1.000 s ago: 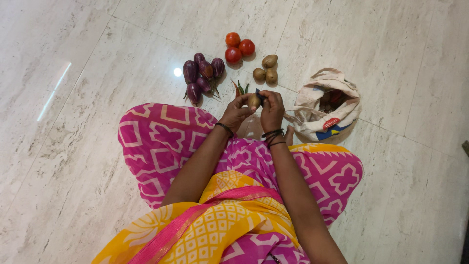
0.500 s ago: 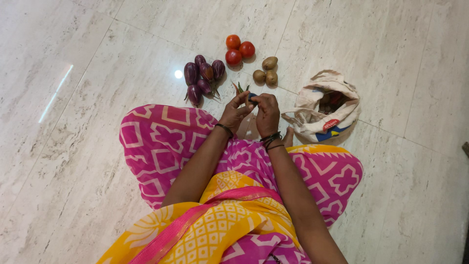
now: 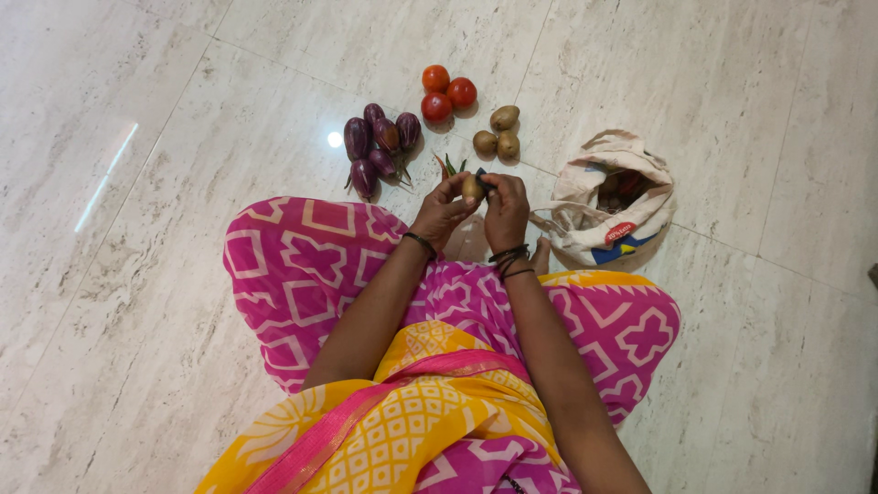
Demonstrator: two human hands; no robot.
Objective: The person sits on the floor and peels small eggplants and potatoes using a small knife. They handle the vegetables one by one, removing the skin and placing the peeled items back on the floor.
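Floor (image 3: 165,302): pale marble tiles with a bright light spot; everything lies on it.
Cloth (image 3: 311,265): pink and yellow patterned garment over the person's folded legs, filling the lower middle of the view.
Bag (image 3: 640,206): cream cloth bag, mouth open, slumped on the floor to the right of the hands (contents dark, cannot be told).
Left hand (image 3: 443,212): grip closed around the potato from the left, fingertips curled over its top; a dark bangle at the wrist.
Right hand (image 3: 506,210): meets the left hand at the potato; its grip pinches a small dark tool (image 3: 482,174) against the potato (kind of tool too small to tell); several dark bangles at the wrist.
Brinjals (image 3: 377,146): a cluster of small purple ones, just left of and beyond the hands.
Tomatoes (image 3: 446,91): three red ones touching, farthest from the person.
Potatoes (image 3: 498,133): three brown ones in a pile, right of the tomatoes, beyond the right hand.
Potato (image 3: 473,188): brown, held above the floor between both hands, in front of the knees, near the chillies.
Chillies (image 3: 448,166): a few green and red ones, partly hidden behind the left fingers.
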